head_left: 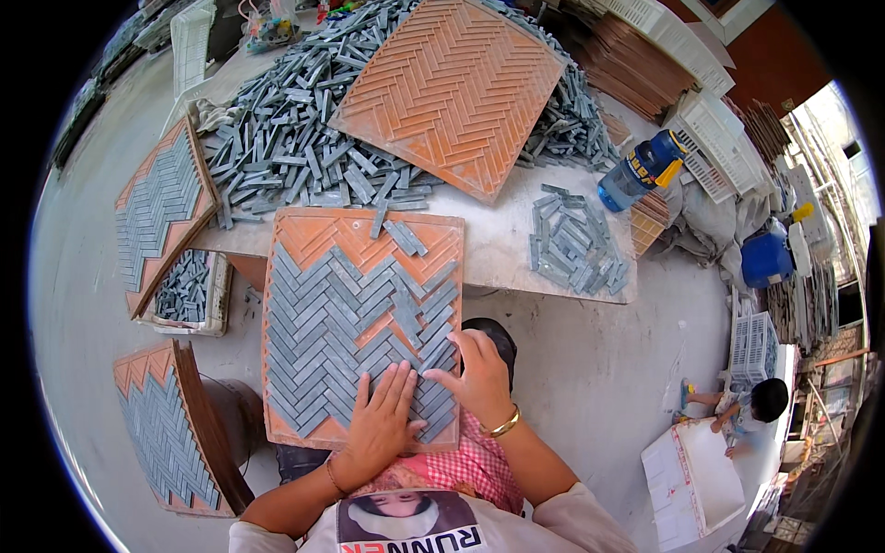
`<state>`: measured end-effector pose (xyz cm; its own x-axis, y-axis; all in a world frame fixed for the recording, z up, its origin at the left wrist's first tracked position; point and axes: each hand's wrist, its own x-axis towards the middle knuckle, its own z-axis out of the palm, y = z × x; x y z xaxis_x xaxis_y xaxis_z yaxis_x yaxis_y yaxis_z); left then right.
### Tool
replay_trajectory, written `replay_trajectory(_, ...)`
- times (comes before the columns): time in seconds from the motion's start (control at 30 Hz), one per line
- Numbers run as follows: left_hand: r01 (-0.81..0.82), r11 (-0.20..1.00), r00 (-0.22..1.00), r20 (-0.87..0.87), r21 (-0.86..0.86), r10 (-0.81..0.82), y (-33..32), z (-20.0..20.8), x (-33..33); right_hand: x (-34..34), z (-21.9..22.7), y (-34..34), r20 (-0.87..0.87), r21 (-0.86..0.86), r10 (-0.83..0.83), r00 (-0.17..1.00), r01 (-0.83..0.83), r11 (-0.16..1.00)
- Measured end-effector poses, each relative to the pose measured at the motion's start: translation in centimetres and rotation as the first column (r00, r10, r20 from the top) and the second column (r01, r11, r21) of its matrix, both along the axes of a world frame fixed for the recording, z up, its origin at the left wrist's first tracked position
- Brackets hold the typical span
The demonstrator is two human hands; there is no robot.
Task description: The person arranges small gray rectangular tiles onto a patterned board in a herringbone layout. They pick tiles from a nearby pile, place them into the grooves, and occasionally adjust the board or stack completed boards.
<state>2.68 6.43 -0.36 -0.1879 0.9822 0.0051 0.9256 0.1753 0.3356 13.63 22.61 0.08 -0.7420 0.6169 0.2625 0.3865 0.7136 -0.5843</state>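
An orange herringbone mould tray [369, 224] rests before me, its lower part over my lap and its upper edge on the worktable. Grey stone strips [318, 304] fill most of its slots in a zigzag. A few slots at the centre right and along the top show bare orange. My left hand [383, 410] lies on the strips at the lower middle, fingers stretched out. At the tray's right edge is my right hand [475, 373], thumb and forefinger spread apart and touching the strips. Several loose strips [404, 238] lie across the tray's top edge.
A large heap of strips [304, 138] covers the worktable [498, 263], with an empty orange mould [452, 92] leaning on it. A blue bottle [636, 170] stands right. Filled moulds [171, 433] are at left. Another person [751, 405] sits by a white box [696, 479].
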Motion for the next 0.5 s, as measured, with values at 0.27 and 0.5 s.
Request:
replay_trajectory(0.27,0.047,0.999,0.998,-0.040,0.017,-0.046,0.3,-0.3,-0.8,-0.4,-1.4,-0.3,-0.039,0.053,-0.071,0.997,0.073,0.996)
replay_trajectory(0.5,-0.013,0.999,0.998,0.055,0.052,0.010,1.0,0.2,-0.2,0.2,-1.2,-0.1,-0.134,0.010,-0.081,0.988,0.083,0.997)
